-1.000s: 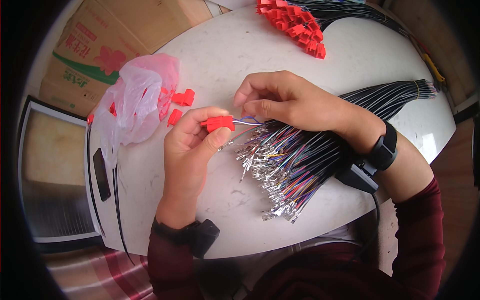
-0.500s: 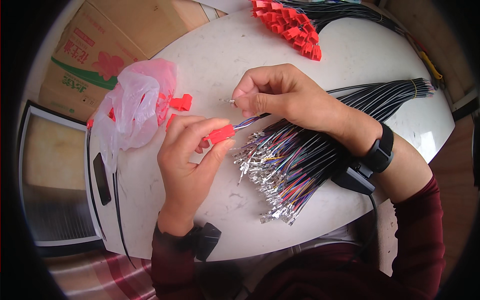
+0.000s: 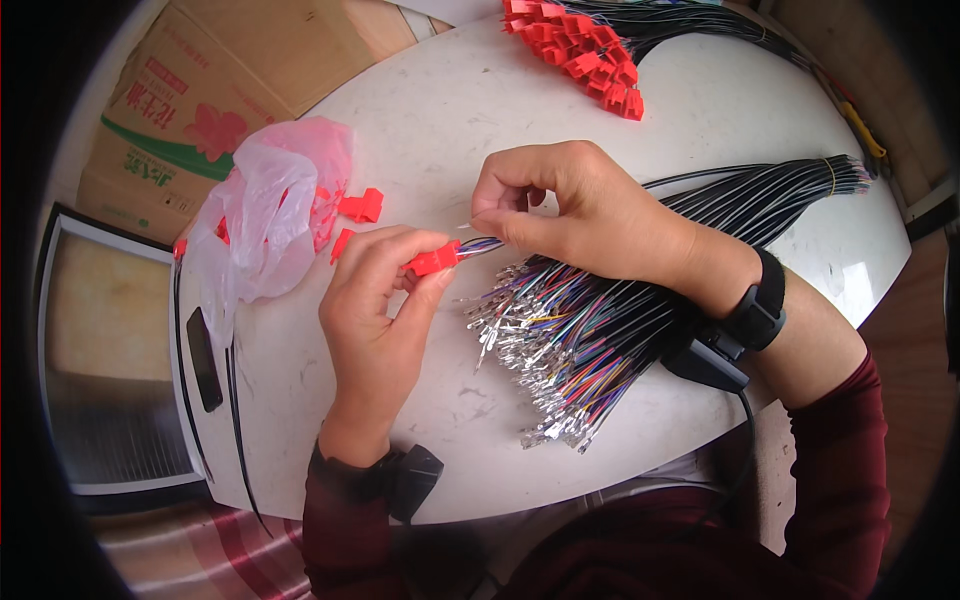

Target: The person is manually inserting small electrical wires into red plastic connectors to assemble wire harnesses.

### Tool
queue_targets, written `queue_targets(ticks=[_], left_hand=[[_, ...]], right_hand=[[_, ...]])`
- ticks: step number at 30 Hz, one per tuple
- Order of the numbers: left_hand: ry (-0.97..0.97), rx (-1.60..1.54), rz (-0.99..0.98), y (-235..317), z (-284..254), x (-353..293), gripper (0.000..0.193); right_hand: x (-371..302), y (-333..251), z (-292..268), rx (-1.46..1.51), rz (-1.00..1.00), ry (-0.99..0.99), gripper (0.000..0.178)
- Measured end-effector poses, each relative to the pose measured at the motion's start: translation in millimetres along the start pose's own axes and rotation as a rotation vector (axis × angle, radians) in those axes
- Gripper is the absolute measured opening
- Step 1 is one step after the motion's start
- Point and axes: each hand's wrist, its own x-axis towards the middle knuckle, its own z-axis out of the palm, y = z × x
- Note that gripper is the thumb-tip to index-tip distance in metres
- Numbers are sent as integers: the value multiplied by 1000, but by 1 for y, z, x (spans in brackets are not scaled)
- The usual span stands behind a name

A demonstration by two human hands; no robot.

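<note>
Between thumb and fingers, my left hand (image 3: 378, 310) pinches a red plastic connector housing (image 3: 434, 259). Several thin coloured wires (image 3: 481, 246) run from its right end toward a black cable. My right hand (image 3: 570, 205) is closed in a pinch just up and right of the housing, on a thin wire end whose pale tip shows at the fingertips. Under and beside my right forearm lies a large bundle of black cables (image 3: 640, 290), its near-left ends fanned into coloured wires with silvery crimp terminals (image 3: 540, 370).
A translucent pink plastic bag (image 3: 270, 215) holds red housings, and a loose red housing (image 3: 362, 206) lies beside it. Cables with red housings (image 3: 580, 55) lie at the far edge. A black phone-like object (image 3: 204, 360) rests at left, near a cardboard box (image 3: 200, 110).
My right hand has moved slightly down and right, and the metal terminal that stuck out from its fingertips is less visible. The red housing has shifted slightly left.
</note>
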Motion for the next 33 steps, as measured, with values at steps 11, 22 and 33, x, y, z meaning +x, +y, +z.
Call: queue_targets(ticks=[11,22,33], left_hand=[[23,-158,-28,-12,8,1,26],[-63,-254,-137,-6,6,-1,28],[-94,-494,-308,-9,0,3,27]], right_hand=[[-2,-1,-3,-277,-228,-49,8],[-3,3,0,-327,-311,-37,7],[-3,-1,-5,-219,-30,-158,10]])
